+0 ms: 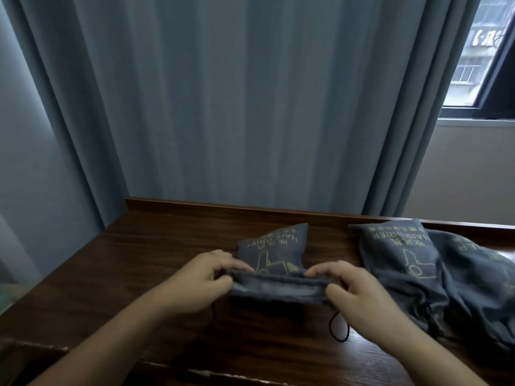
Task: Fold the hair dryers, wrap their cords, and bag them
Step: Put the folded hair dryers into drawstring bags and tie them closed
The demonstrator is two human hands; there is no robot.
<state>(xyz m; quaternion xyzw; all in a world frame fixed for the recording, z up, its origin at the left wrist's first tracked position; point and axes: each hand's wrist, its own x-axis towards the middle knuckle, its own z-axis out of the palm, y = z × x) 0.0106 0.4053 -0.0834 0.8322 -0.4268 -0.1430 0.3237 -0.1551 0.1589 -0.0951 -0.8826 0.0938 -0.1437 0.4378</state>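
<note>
A dark grey drawstring bag [271, 252] printed with a yellow hair dryer outline lies on the dark wooden tabletop [145, 252], its open mouth toward the person. The left hand [206, 282] pinches the left end of the bag's mouth hem between thumb and fingers; the right hand [359, 291] pinches the right end the same way, so the hem is stretched flat between them. A black drawstring loop [338, 328] hangs from the mouth just below the right hand. Just right of this bag lie two more grey bags [404, 260] of the same print, one overlapping the other. Behind the bag, past the tabletop's raised back edge, hangs a blue-grey curtain [250, 101], with a window [479, 59] at its right.
</note>
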